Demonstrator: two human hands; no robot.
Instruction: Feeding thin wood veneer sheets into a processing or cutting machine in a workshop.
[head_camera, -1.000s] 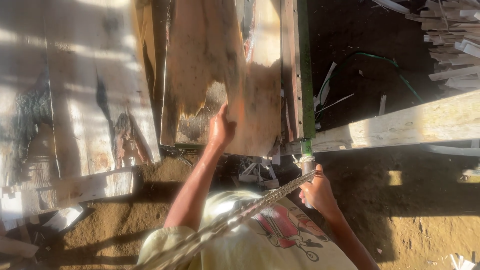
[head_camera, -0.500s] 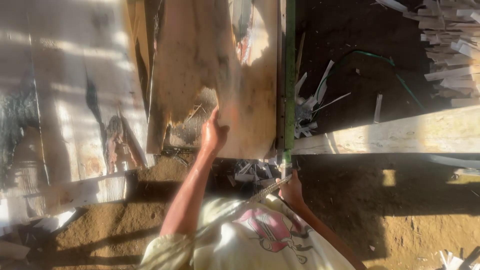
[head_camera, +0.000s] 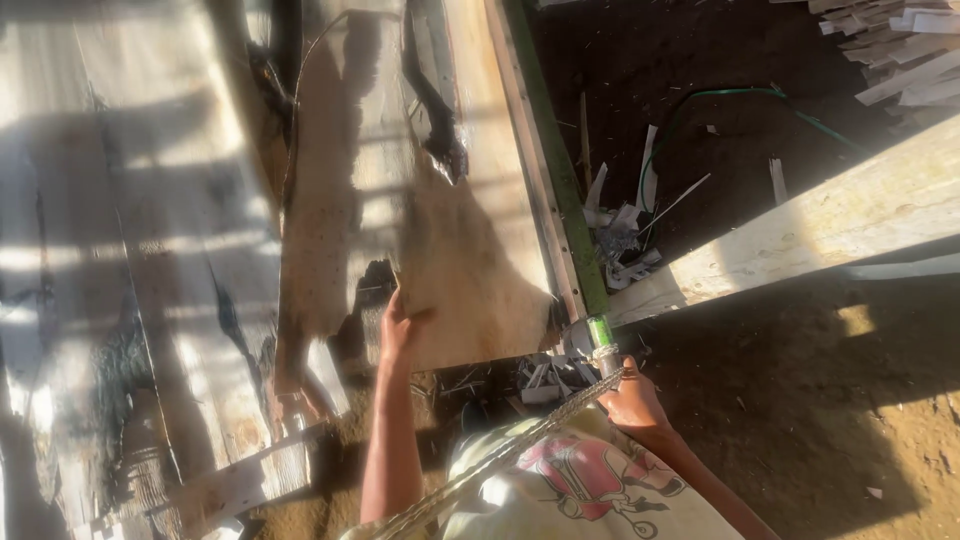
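Head view, left hand (head_camera: 398, 325) grip pinching plywood sheet (head_camera: 420, 230) edge, right hand (head_camera: 630, 398) grip pinching rope (head_camera: 520, 445).

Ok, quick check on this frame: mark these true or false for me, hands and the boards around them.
1. The left hand grips the torn lower edge of the thin, ragged plywood sheet. True.
2. The right hand is empty. False: it is closed on a twisted metal rod that runs down to the lower left.
3. A green hose lies on the dark ground at the upper right. True.
4. The pale wooden beam stands upright on the left. False: it runs slantwise on the right.
5. Both hands touch each other. False: they are apart.
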